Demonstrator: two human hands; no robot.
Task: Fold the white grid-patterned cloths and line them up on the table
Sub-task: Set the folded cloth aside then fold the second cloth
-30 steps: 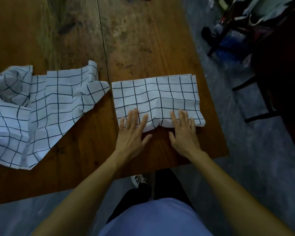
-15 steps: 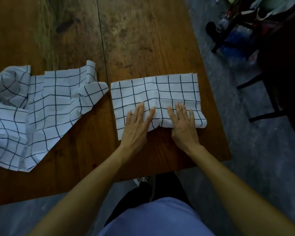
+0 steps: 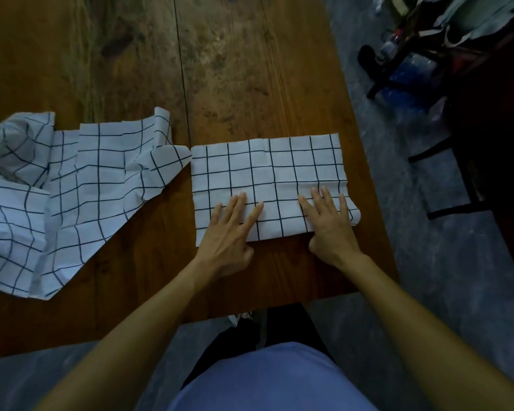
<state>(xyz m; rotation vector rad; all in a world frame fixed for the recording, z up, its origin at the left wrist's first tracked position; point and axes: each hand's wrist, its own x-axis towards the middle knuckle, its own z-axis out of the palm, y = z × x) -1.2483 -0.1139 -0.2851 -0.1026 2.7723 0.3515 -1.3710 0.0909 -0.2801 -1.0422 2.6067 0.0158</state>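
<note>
Light: dim, bluish cast (room beyond tabletop (image 3: 250, 69) near black)
Edges: wide-angle bending
Focus: soft throughout

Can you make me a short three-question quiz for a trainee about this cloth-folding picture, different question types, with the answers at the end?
1. True or false: both the left hand and the right hand lie flat with straight fingers on the folded cloth.
2. Multiple choice: where does the crumpled cloth lie? A) on top of the folded cloth B) on the wooden table, to the left of the folded cloth C) on the floor
3. Fill in: the folded cloth sits near the table's ____ edge.

Key: 1 true; 2 B; 3 right
</note>
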